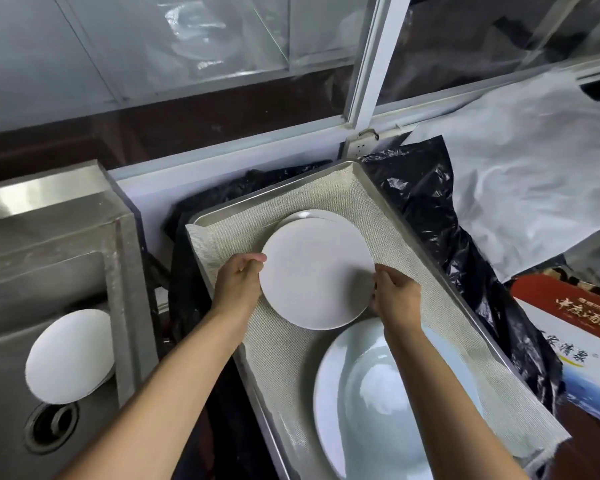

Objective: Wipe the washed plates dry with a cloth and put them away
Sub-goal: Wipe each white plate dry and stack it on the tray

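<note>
A round white plate [316,271] hangs bottom-up over a metal tray [426,237] lined with a grey mesh cloth [284,358]. My left hand [238,284] grips its left rim and my right hand [395,294] grips its right rim. Under it lies another white plate [309,214], only its far edge showing. A larger white plate [329,393] with a pale oval dish [378,410] on it rests at the near end of the tray. In the steel sink [49,237] on the left, one more white plate [68,355] leans above the drain.
Black plastic sheeting [430,209] surrounds the tray at the back and right. A printed red and white carton [568,327] stands at the right. White plastic wrap [534,168] lies behind it. A window frame [371,64] runs along the back.
</note>
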Motion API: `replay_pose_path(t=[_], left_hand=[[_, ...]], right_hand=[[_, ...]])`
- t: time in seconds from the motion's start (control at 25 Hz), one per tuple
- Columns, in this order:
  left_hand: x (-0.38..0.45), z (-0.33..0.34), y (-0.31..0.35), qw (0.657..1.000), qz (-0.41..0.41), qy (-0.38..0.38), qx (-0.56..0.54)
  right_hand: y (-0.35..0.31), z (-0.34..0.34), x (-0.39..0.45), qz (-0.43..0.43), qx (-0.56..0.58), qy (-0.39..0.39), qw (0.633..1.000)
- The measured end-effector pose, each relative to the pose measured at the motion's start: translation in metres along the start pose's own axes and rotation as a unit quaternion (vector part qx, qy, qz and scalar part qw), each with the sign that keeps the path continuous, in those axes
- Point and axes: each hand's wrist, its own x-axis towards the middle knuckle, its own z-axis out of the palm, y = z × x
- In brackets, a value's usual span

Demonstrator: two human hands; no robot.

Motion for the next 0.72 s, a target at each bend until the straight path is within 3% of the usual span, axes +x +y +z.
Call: replay_pose_path(t=[0.28, 0.72], left_hand=[[0.025, 0.02, -0.006, 1.0, 0.014, 0.01, 0.013], [0.01, 0.011, -0.006, 0.997, 0.031, -0.062, 0.026]], right_hand=[[-0.007, 0.012, 0.028, -0.014, -0.039, -0.007, 0.999], [-0.002, 0.014, 0.017, -0.077, -0.119, -0.005, 0.99]])
